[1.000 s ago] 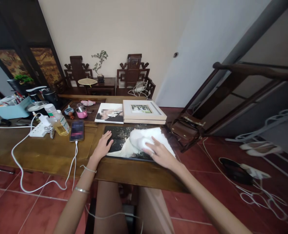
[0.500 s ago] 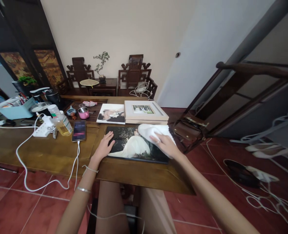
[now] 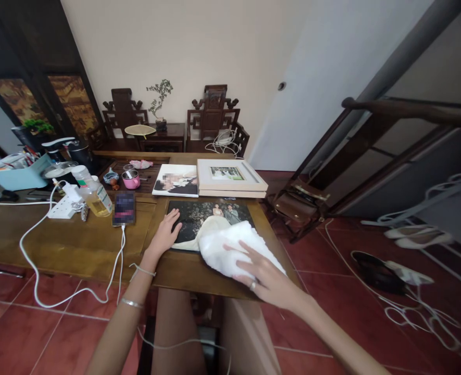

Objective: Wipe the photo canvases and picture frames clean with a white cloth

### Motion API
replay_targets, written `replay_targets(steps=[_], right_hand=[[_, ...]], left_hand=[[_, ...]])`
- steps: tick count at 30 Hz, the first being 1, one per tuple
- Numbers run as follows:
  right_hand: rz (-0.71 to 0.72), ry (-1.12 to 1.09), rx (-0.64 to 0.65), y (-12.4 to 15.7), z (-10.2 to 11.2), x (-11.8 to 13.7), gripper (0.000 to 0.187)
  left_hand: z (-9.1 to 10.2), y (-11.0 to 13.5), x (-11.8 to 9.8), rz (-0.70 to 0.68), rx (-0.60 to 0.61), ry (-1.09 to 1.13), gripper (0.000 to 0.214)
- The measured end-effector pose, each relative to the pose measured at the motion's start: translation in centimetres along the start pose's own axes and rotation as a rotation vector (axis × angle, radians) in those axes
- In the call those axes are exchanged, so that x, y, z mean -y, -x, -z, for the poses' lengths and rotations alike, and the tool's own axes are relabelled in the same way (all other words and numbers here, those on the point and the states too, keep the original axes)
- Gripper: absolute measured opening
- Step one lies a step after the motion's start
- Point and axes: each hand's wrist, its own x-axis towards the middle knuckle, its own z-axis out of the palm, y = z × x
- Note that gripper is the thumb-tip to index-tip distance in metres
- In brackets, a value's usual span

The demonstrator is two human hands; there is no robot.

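Observation:
A glossy photo panel [image 3: 191, 221] showing a couple, one in a trailing white gown, lies flat on the wooden table. My left hand [image 3: 165, 234] rests on the panel's left edge, fingers stretched out, holding nothing. Under my right hand [image 3: 259, 271] is a fluffy white cloth [image 3: 222, 242], gripped and pressed down with the fingers spread across it. The cloth covers the panel's lower right part and hangs over its near edge, hiding that corner.
Behind the panel lie a smaller photo print [image 3: 175, 182] and stacked pale picture frames [image 3: 232, 182]. Leftward are a charging phone [image 3: 124, 208], a bottle of yellow liquid [image 3: 95, 195], a power strip [image 3: 62, 208] and a pink cup [image 3: 131, 179]. A white cable [image 3: 38, 271] droops off the table.
My right hand has drawn the white cloth down and toward me, from the panel's upper right to its lower right. The pictured couple is now uncovered. My left hand stays on the left edge.

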Motion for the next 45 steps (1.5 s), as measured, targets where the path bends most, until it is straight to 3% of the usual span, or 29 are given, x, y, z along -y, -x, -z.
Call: replay_targets(steps=[4, 8, 11, 15, 18, 20, 23, 28, 31, 35, 38, 41, 45], right_hand=[[-0.209, 0.010, -0.148, -1.8, -0.1, -4.3, 0.038], [-0.364, 0.054, -0.309, -7.2, -0.1, -7.0, 0.038], [-0.333, 0.081, -0.286, -11.7, -0.7, -5.1, 0.037], [-0.039, 0.062, -0.196, -14.7, -2.2, 0.0, 0.029], [0.107, -0.019, -0.114, -13.1, -2.4, 2.1, 0.029], [0.098, -0.079, -0.062, -10.5, -1.8, 1.7, 0.031], [-0.078, -0.132, -0.072, -5.8, -0.5, -1.2, 0.036], [-0.345, -0.196, -0.281, -1.3, 0.8, -5.3, 0.043], [-0.330, -0.222, -0.293, -1.5, 0.6, -5.2, 0.043], [-0.276, -0.165, -0.304, -3.6, 0.0, -3.8, 0.037], [-0.234, -0.109, -0.280, -5.2, -0.4, -2.9, 0.035], [-0.204, -0.060, -0.272, -6.4, -1.1, -1.8, 0.033], [-0.109, 0.031, -0.326, -7.4, -1.8, 1.3, 0.034]], left_hand=[[0.1, 0.1, 0.0, -0.014, 0.009, 0.001, 0.041], [0.1, 0.1, -0.1, -0.022, 0.019, -0.001, 0.042], [0.2, 0.0, -0.2, -0.002, 0.012, 0.026, 0.041], [0.2, 0.1, 0.0, 0.039, -0.079, 0.069, 0.042], [-0.1, 0.2, 0.7, 0.096, -0.179, 0.035, 0.041], [-0.5, 0.4, 1.1, 0.159, -0.221, -0.001, 0.042], [-1.0, 0.4, 1.6, 0.199, -0.260, -0.022, 0.043], [-1.0, -0.3, 2.2, 0.254, -0.290, 0.044, 0.039], [-0.4, -0.7, 2.1, 0.354, -0.257, 0.195, 0.038], [0.8, -1.0, 0.5, 0.393, -0.117, 0.463, 0.039], [2.0, -1.4, -1.0, 0.520, -0.145, 0.557, 0.055], [4.0, -1.7, -2.1, 0.764, -0.158, 0.720, 0.061], [7.4, -1.2, -4.2, 0.770, -0.129, 0.931, 0.052]])
